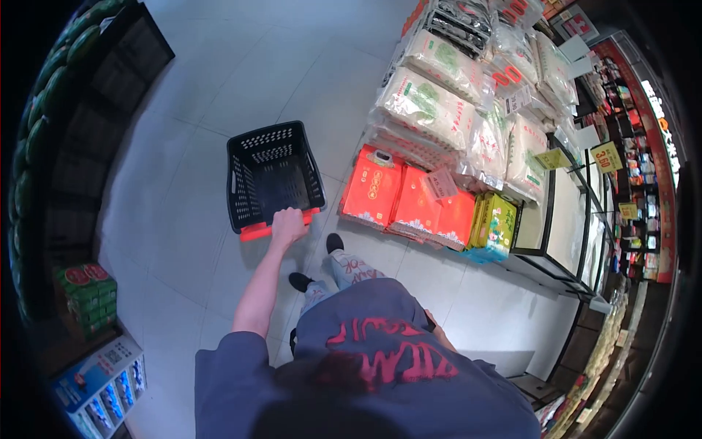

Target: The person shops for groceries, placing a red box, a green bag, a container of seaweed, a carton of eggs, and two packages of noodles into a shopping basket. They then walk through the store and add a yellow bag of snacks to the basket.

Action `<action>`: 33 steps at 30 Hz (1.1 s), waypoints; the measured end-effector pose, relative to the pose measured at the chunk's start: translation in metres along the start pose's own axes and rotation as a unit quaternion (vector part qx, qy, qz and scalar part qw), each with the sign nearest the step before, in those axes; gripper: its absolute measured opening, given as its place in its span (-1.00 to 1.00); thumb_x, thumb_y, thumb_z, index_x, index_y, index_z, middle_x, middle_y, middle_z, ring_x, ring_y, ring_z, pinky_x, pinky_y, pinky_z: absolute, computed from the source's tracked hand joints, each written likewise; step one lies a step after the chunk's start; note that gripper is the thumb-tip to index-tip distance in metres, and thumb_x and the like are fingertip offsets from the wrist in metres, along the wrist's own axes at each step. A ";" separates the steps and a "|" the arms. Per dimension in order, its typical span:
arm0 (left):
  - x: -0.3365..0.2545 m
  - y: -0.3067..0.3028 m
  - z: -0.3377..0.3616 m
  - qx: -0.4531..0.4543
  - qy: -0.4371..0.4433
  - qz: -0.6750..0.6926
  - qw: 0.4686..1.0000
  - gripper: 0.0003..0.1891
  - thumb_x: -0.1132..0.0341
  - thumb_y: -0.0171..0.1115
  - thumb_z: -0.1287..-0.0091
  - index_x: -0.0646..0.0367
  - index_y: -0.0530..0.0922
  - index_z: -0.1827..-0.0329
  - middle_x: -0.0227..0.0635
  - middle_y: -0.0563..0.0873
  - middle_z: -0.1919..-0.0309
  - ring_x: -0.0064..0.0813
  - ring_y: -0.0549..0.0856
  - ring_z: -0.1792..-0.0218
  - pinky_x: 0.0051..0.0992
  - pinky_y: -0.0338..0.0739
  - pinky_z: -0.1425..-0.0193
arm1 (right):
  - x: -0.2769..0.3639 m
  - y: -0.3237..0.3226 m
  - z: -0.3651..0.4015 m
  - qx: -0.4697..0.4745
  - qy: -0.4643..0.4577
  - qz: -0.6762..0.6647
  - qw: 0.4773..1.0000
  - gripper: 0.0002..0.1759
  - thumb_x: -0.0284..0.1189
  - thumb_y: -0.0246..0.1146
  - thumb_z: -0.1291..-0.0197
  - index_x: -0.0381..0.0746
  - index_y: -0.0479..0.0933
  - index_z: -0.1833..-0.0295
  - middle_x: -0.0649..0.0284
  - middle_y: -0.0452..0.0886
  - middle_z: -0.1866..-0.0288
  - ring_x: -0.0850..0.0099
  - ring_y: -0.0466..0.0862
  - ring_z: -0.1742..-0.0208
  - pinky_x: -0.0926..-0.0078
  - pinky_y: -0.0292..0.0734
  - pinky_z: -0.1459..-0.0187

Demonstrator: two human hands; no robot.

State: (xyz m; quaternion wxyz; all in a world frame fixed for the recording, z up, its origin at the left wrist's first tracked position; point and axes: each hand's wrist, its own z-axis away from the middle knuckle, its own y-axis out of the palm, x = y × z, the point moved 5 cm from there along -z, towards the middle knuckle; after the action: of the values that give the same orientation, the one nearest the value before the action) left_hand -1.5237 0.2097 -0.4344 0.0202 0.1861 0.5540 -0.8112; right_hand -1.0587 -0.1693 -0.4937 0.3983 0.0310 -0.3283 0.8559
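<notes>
Closest to the lens, a dark blue shirt [380, 351] with red lettering is filling the bottom of the view, and below it pale jeans [351, 267] with red print and two black shoes [334, 242] are showing against the light tiled floor [219, 88]. From the shirt's left sleeve a bare arm is stretching away, and the left hand [289, 223] is wrapping its fingers firmly around the red handle [256, 233] of a black shopping basket [272, 139]. That basket is sitting just beyond the feet, slightly left of centre, with its perforated walls rising on the far side of the handle. The right hand [435, 328] is peeking out beside the hip, mostly hidden by the shirt, so whether it is gripping anything cannot be told. To the right of the basket, red boxes [373, 189] are lying in a row at floor level, touching green and yellow boxes [497, 219] at their right end. Clear sacks of rice [424, 106] are piling up behind them, with yellow price tags [606, 156] standing further right. On the far left, green striped melons [44, 88] are lining a dark bin, and green cartons [88, 293] are stacking up nearer on that side.
</notes>
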 end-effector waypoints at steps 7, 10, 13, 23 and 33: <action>0.048 -0.038 -0.097 0.057 0.014 -0.040 0.997 -0.61 -0.01 0.41 -0.13 0.16 0.77 0.22 -0.08 0.79 0.24 -0.12 0.80 0.16 -0.19 0.68 0.03 | 0.054 0.044 -0.053 -0.025 0.035 -0.041 0.998 -0.64 -0.20 0.46 0.05 -0.25 0.72 0.22 0.08 0.78 0.33 0.20 0.80 0.21 0.29 0.65 0.11; 0.073 -0.038 -0.129 0.009 0.057 -0.051 0.997 -0.66 -0.03 0.39 -0.14 0.04 0.81 0.27 -0.07 0.79 0.32 -0.09 0.79 0.22 -0.16 0.66 0.04 | 0.129 0.018 -0.102 0.038 0.056 -0.065 0.996 -0.75 -0.29 0.42 0.00 -0.20 0.74 0.23 0.10 0.79 0.32 0.25 0.80 0.26 0.31 0.68 0.14; 0.080 -0.057 -0.165 0.068 0.073 -0.082 0.992 -0.66 -0.03 0.36 -0.15 0.04 0.81 0.31 -0.06 0.78 0.35 -0.09 0.78 0.23 -0.16 0.66 0.05 | 0.205 -0.028 -0.160 -0.031 0.029 -0.078 0.996 -0.80 -0.42 0.27 -0.11 -0.25 0.74 0.22 0.14 0.77 0.36 0.36 0.79 0.28 0.38 0.67 0.16; 0.095 -0.136 -0.304 0.104 0.120 -0.104 0.982 -0.61 -0.05 0.34 -0.17 0.13 0.76 0.24 -0.07 0.77 0.30 -0.08 0.78 0.21 -0.14 0.67 0.06 | 0.376 -0.171 -0.246 -0.177 -0.069 -0.326 0.926 -0.80 -0.61 0.12 -0.20 -0.40 0.64 0.16 0.26 0.64 0.46 0.52 0.60 0.46 0.50 0.54 0.37; 0.117 -0.217 -0.473 0.065 0.218 -0.051 0.973 -0.44 -0.22 0.33 -0.18 0.21 0.74 0.33 0.00 0.76 0.34 -0.02 0.79 0.28 -0.12 0.68 0.11 | 0.385 -0.037 -0.215 -0.163 0.239 -0.344 0.893 -0.83 -0.51 0.23 -0.24 -0.37 0.70 0.22 0.13 0.73 0.41 0.42 0.71 0.44 0.40 0.65 0.37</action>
State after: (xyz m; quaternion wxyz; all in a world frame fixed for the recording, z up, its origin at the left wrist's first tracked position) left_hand -1.5522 0.7421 -0.4288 -0.1541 0.3309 0.5002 -0.7852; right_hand -1.2501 0.2286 -0.5208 0.7339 -0.1285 -0.3267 0.5815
